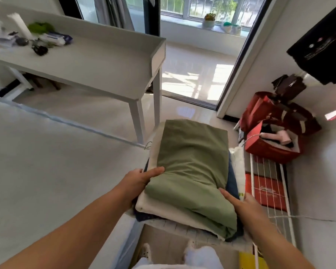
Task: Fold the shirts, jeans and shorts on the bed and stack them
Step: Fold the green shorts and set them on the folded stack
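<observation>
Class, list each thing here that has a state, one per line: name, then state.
green garment: folded, top of the stack
white garment: folded, under the green one
left hand: holds the stack's left side
right hand: holds the stack's right side
red bag: open, things inside

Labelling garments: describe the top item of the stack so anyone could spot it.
Start at the white desk; just right of its near leg sits the clothes stack, held between both hands. The green garment lies topmost, above a cream layer and dark blue ones: the only olive piece.
</observation>
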`<state>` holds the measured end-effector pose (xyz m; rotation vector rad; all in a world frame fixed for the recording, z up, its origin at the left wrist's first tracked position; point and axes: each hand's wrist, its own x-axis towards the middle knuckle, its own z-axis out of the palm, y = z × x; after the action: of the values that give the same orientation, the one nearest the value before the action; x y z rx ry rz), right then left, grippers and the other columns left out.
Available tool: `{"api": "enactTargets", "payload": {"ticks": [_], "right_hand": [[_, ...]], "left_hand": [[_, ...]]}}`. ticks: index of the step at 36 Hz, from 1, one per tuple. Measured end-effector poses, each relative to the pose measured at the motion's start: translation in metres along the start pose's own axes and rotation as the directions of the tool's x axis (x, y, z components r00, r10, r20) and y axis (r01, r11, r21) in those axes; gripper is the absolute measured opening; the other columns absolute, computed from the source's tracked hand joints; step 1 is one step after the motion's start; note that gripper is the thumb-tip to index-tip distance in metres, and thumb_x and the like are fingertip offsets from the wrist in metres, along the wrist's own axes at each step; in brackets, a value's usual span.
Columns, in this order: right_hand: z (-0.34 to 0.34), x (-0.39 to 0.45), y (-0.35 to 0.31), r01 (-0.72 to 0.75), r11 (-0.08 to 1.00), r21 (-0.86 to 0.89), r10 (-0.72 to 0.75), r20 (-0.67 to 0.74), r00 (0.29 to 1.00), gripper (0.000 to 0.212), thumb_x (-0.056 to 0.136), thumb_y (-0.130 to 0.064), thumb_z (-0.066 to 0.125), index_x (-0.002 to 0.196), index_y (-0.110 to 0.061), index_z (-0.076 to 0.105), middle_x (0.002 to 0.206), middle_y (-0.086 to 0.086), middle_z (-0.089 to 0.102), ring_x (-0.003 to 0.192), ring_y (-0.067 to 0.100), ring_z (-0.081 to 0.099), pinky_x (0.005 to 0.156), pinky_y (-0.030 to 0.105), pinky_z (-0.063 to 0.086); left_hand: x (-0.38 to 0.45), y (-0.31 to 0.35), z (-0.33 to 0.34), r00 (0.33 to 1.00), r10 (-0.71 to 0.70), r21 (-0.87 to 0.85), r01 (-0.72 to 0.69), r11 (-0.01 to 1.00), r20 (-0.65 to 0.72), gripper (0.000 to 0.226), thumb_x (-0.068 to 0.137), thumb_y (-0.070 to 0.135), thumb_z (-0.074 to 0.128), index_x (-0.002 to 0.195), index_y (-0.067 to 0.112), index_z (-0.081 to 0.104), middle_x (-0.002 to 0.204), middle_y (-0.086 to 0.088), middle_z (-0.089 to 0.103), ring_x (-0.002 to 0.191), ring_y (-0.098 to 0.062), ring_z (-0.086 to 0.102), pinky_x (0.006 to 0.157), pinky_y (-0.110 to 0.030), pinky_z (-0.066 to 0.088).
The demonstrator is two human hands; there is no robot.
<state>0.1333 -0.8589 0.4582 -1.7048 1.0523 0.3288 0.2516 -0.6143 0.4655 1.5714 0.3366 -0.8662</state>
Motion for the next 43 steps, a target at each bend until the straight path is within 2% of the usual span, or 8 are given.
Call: {"api": "enactTargets", "payload": {"ticks": [10, 15, 19, 22, 28, 35, 40, 43], "right_hand": [[-0.029, 0.162, -0.130, 0.162, 0.970, -0.182, -0.133, 0.164, 0.977, 0.061, 0.066, -0.055, 0.074, 0.101, -0.014, 0.046, 0.086, 0.000, 0.056, 0.075, 0.016, 0.053, 0.055, 0.027, 0.040], [-0.016, 0.210, -0.198, 0.262, 0.918, -0.296, -0.157, 0.335, 0.929, 0.062, 0.068, -0.057, 0.071, 0.102, -0.014, 0.042, 0.092, 0.003, 0.054, 0.081, 0.020, 0.053, 0.064, 0.031, 0.042], [0.020, 0.236, -0.245, 0.340, 0.877, -0.340, -0.179, 0.424, 0.888, 0.047, 0.068, -0.053, 0.073, 0.080, -0.019, 0.043, 0.081, -0.002, 0.053, 0.070, 0.012, 0.050, 0.055, 0.026, 0.039], [0.049, 0.255, -0.275, 0.391, 0.836, -0.384, -0.183, 0.477, 0.860, 0.052, 0.068, -0.056, 0.072, 0.087, -0.019, 0.041, 0.083, -0.002, 0.050, 0.072, 0.012, 0.049, 0.066, 0.030, 0.041], [0.081, 0.277, -0.338, 0.508, 0.713, -0.483, -0.222, 0.531, 0.817, 0.058, 0.068, -0.066, 0.065, 0.089, -0.020, 0.037, 0.078, -0.009, 0.042, 0.069, 0.009, 0.044, 0.070, 0.030, 0.038], [0.114, 0.290, -0.421, 0.667, 0.624, -0.406, -0.306, 0.659, 0.687, 0.052, 0.062, -0.070, 0.063, 0.080, -0.029, 0.039, 0.083, -0.009, 0.053, 0.072, 0.004, 0.049, 0.052, 0.019, 0.033], [0.137, 0.308, -0.461, 0.724, 0.610, -0.322, -0.336, 0.723, 0.604, 0.056, 0.061, -0.064, 0.069, 0.085, -0.017, 0.050, 0.082, -0.002, 0.059, 0.072, 0.008, 0.054, 0.051, 0.022, 0.035], [0.147, 0.326, -0.484, 0.765, 0.559, -0.320, -0.325, 0.764, 0.557, 0.054, 0.064, -0.060, 0.070, 0.082, -0.014, 0.049, 0.081, 0.001, 0.059, 0.072, 0.010, 0.054, 0.051, 0.024, 0.034]], "left_hand": [[0.095, 0.078, 0.035, 0.972, -0.017, -0.157, -0.020, 0.987, -0.235, 0.072, 0.048, 0.055, 0.072, 0.101, 0.006, 0.064, 0.082, -0.006, 0.073, 0.064, -0.016, 0.070, 0.045, -0.020, 0.049], [0.113, 0.099, 0.028, 0.923, -0.077, -0.280, -0.035, 0.959, -0.378, 0.065, 0.045, 0.057, 0.071, 0.093, 0.013, 0.062, 0.071, 0.002, 0.072, 0.060, -0.012, 0.069, 0.043, -0.018, 0.048], [0.128, 0.108, 0.007, 0.870, -0.119, -0.338, -0.057, 0.939, -0.478, 0.070, 0.043, 0.060, 0.070, 0.095, 0.014, 0.062, 0.073, 0.002, 0.072, 0.061, -0.012, 0.069, 0.045, -0.019, 0.049], [0.144, 0.114, -0.014, 0.840, -0.135, -0.370, -0.082, 0.926, -0.525, 0.072, 0.043, 0.061, 0.071, 0.096, 0.015, 0.063, 0.081, -0.001, 0.073, 0.069, -0.016, 0.070, 0.052, -0.024, 0.050], [0.170, 0.149, -0.046, 0.797, -0.113, -0.385, -0.157, 0.910, -0.593, 0.047, 0.060, 0.053, 0.068, 0.090, 0.018, 0.061, 0.065, 0.009, 0.071, 0.058, -0.010, 0.068, 0.043, -0.018, 0.048], [0.178, 0.193, -0.076, 0.697, -0.092, -0.407, -0.301, 0.862, -0.711, 0.053, 0.055, 0.054, 0.069, 0.092, 0.017, 0.062, 0.069, 0.009, 0.072, 0.060, -0.010, 0.069, 0.040, -0.016, 0.048], [0.187, 0.216, -0.076, 0.613, -0.140, -0.462, -0.406, 0.788, -0.778, 0.032, 0.060, 0.046, 0.072, 0.078, 0.023, 0.059, 0.056, 0.014, 0.067, 0.050, -0.005, 0.065, 0.035, -0.013, 0.043], [0.198, 0.227, -0.065, 0.579, -0.185, -0.482, -0.415, 0.772, -0.794, 0.048, 0.050, 0.053, 0.080, 0.082, 0.022, 0.063, 0.065, 0.012, 0.071, 0.057, -0.007, 0.068, 0.048, -0.021, 0.049]]}}
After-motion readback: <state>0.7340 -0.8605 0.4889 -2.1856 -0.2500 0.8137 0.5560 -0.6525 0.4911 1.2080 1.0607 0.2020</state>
